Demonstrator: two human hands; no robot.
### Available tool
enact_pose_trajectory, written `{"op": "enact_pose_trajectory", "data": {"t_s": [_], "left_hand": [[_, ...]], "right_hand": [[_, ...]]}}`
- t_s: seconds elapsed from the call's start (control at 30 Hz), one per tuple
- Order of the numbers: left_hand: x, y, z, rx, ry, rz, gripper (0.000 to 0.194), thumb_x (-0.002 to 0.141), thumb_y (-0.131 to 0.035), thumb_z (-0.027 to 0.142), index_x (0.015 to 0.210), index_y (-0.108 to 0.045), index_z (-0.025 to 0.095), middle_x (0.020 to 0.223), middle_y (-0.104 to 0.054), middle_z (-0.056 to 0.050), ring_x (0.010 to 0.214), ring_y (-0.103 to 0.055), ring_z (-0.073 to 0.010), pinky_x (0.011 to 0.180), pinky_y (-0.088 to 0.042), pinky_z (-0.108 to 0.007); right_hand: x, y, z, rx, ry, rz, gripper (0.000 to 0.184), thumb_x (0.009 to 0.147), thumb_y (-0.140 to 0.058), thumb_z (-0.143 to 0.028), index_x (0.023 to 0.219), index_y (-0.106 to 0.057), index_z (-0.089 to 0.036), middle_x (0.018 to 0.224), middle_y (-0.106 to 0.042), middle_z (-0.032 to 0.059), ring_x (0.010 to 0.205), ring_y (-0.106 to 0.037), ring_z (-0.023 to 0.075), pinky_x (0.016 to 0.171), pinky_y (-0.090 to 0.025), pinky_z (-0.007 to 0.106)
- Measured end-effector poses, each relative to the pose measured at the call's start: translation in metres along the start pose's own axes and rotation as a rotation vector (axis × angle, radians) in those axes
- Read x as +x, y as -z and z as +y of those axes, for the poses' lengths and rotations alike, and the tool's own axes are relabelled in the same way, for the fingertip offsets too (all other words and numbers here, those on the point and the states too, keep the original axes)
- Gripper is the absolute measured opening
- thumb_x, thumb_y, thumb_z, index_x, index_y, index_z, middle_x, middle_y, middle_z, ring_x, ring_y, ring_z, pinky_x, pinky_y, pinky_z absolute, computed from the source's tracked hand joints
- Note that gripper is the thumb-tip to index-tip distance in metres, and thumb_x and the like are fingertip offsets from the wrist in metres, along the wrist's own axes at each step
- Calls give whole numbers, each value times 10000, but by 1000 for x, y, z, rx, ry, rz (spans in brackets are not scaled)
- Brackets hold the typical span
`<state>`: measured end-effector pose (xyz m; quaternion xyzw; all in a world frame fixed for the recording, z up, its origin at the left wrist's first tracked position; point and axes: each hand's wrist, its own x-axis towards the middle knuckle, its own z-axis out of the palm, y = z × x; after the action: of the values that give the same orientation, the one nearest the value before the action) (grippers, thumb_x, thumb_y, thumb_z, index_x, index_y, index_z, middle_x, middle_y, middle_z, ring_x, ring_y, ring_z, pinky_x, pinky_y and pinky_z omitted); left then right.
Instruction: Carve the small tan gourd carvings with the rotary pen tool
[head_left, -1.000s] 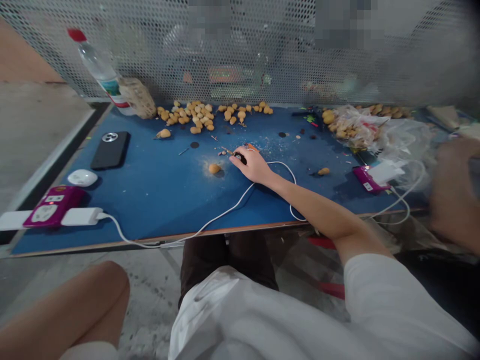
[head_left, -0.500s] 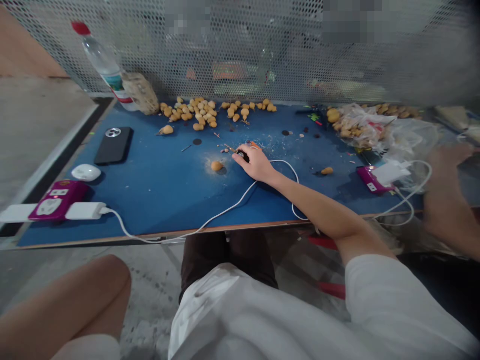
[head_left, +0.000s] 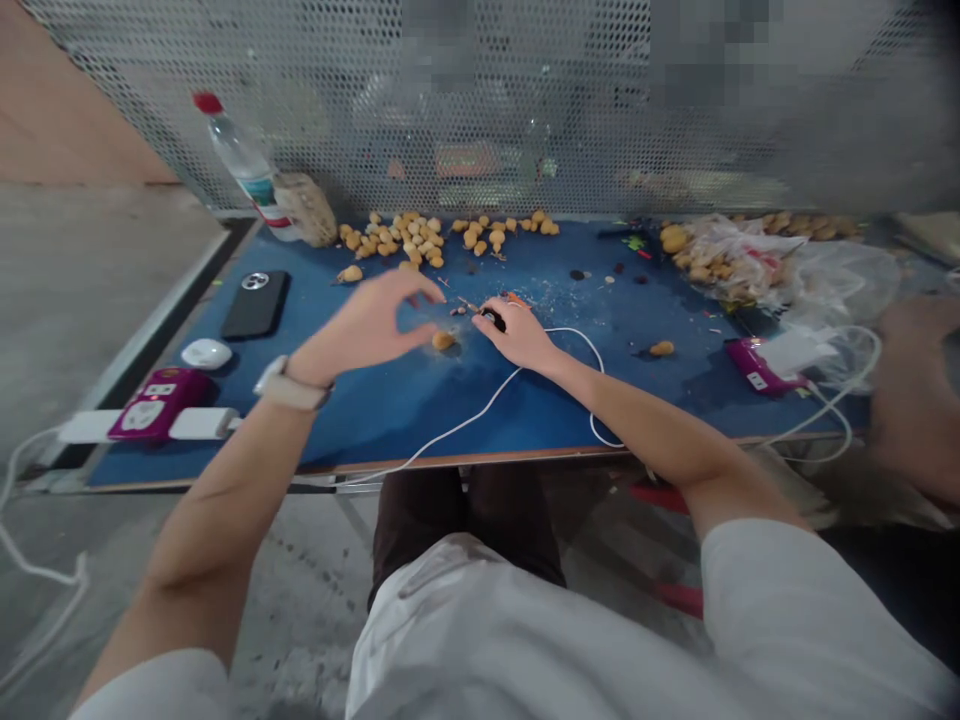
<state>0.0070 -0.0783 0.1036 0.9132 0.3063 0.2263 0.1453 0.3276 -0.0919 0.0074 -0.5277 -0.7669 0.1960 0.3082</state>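
A small tan gourd point(head_left: 443, 341) lies on the blue tabletop point(head_left: 390, 410), with pale dust around it. My left hand point(head_left: 371, 318), a watch on its wrist, hovers just left of the gourd. Its thumb and fingers are spread, and nothing is between them. To the gourd's right, my right hand point(head_left: 517, 332) rests on the table with its fingers wrapped round a small dark tool point(head_left: 493, 318). Most of that tool is hidden by the hand. A white cable point(head_left: 480, 412) runs to beneath that hand. Orange and brown bits lie by its fingers.
Several gourds point(head_left: 405, 235) are heaped along the perforated metal screen point(head_left: 480, 120). At left are a bottle point(head_left: 247, 165), a phone point(head_left: 257, 305), a white case point(head_left: 206, 353) and a purple socket block point(head_left: 159, 400). Plastic bags point(head_left: 795, 255) and another person's arm point(head_left: 911, 390) are at right.
My left hand has come in from the left and reached over the table to the gourd. My right hand keeps its hold on the dark tool. The view has shifted slightly.
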Motion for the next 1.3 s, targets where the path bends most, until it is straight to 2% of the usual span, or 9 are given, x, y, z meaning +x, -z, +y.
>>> {"op": "enact_pose_trajectory", "data": {"t_s": [0.13, 0.23, 0.3, 0.43, 0.57, 0.77, 0.97, 1.13, 1.3], "left_hand": [[13, -35, -21, 114, 102, -278, 439, 1048, -885, 568, 1304, -905, 213, 1277, -893, -161, 1148, -865, -395, 1129, -694, -522], [22, -49, -36, 121, 106, -319, 310, 1062, -846, 469, 1251, -919, 235, 1199, -905, -139, 1136, -873, -385, 1093, -670, -474], [26, -52, -45, 115, 77, -295, 324, 1078, -814, 447, 1304, -932, 247, 1218, -913, -135, 1120, -866, -364, 1093, -665, -462], [29, -57, -56, 94, 78, -140, 478, 1136, -701, 471, 1466, -925, 207, 1336, -920, -174, 1143, -857, -369, 1131, -678, -497], [23, -67, -61, 90, 129, -66, 577, 1100, -716, 470, 1578, -881, 193, 1420, -918, -183, 1287, -846, -401, 1282, -638, -553], [17, -65, -66, 123, 183, -28, 423, 1019, -737, 450, 1355, -868, 230, 1331, -913, -161, 1276, -824, -418, 1247, -629, -588], [19, -61, -75, 128, 217, -28, 422, 968, -738, 442, 1318, -866, 245, 1369, -926, -178, 1320, -821, -445, 1297, -631, -639], [19, -62, -83, 61, 222, -1, 472, 916, -729, 493, 1292, -903, 268, 1368, -948, -153, 1331, -846, -422, 1321, -648, -574], [21, -64, -84, 1, 207, 23, 492, 869, -753, 518, 1261, -939, 285, 1387, -965, -143, 1356, -859, -437, 1345, -651, -588]], "right_hand": [[0, 0, 0, 20, -2, 11, 559, 1279, -546, -761, 1232, -779, -255, 1092, -862, 122, 1023, -784, 340, 933, -513, 437], [0, 0, 0, 35, 10, 13, 585, 1276, -543, -789, 1218, -773, -255, 1110, -861, 124, 1035, -776, 333, 950, -511, 433], [0, -1, 0, 42, 11, 21, 587, 1278, -541, -790, 1226, -770, -253, 1120, -862, 127, 1037, -774, 328, 955, -510, 431], [0, 0, -2, 52, 1, 27, 608, 1292, -521, -800, 1256, -774, -248, 1100, -857, 124, 997, -764, 318, 939, -512, 426], [1, 1, -4, 48, 3, 20, 550, 1308, -534, -728, 1279, -785, -240, 1121, -869, 124, 1004, -769, 310, 943, -507, 413], [6, -2, -7, 28, 8, 5, 417, 1314, -584, -588, 1324, -804, -233, 1214, -903, 133, 1089, -802, 317, 977, -516, 405], [9, -4, -15, -93, 19, -6, 368, 1342, -609, -509, 1417, -818, -215, 1278, -918, 151, 1221, -829, 341, 1021, -524, 400], [10, -3, -19, -120, 24, -34, 402, 1362, -591, -490, 1527, -803, -190, 1376, -929, 177, 1257, -835, 338, 1025, -526, 393], [9, -2, -20, -143, 10, -33, 401, 1366, -590, -493, 1534, -801, -196, 1435, -925, 180, 1335, -828, 345, 1046, -529, 390]]}}
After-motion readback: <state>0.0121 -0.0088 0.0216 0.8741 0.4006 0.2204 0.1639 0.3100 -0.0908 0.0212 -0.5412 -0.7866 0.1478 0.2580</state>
